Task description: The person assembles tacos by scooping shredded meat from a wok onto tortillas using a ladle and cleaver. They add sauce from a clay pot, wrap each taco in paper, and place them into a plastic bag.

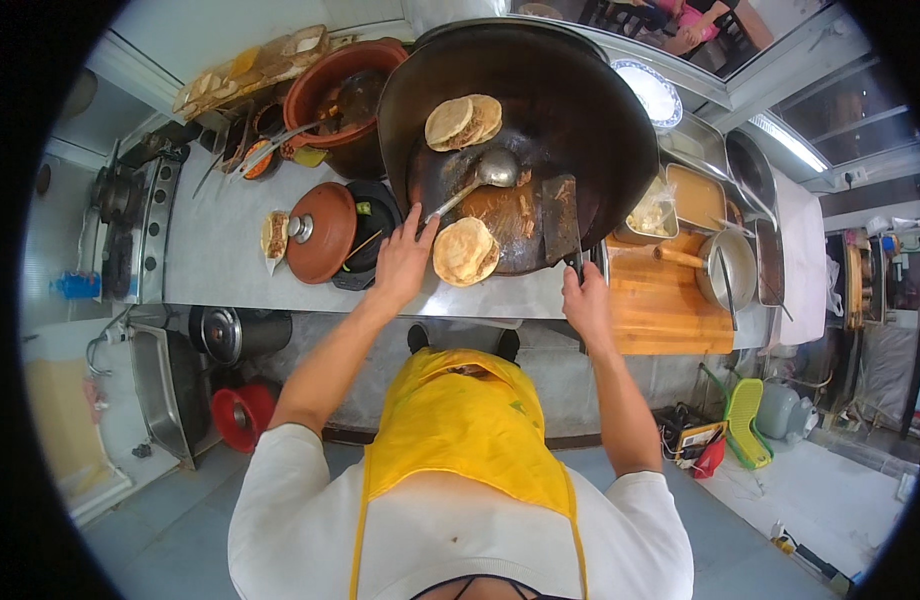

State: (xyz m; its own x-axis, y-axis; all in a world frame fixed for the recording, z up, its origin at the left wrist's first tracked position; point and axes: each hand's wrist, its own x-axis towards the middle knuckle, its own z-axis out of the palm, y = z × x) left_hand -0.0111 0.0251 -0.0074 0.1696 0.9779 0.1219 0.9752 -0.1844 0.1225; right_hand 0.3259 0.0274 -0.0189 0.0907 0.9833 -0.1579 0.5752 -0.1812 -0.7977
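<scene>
My left hand (401, 259) is at the handle of a metal ladle (497, 166), fingers loosely around its end. The ladle's bowl rests on a dark, greasy cutting surface (467, 201) inside a high, curved dark wall (535, 64). In my right hand (589, 298) is the black handle of a cleaver (560, 214), its broad blade lying flat on that surface. Shreds of meat (527, 214) lie between ladle and blade. Close to my left fingertips sits a meat-filled flatbread (466, 251). Farther back are two more filled flatbreads (464, 122), overlapping.
Left stand a clay pot (344, 97), a clay lid (321, 232), a wrapped filled flatbread (275, 234) and a gas stove (141, 217). On the right are a wooden board (655, 300), a saucepan (732, 270), metal trays (696, 196) and a plate (647, 94). People sit beyond the window.
</scene>
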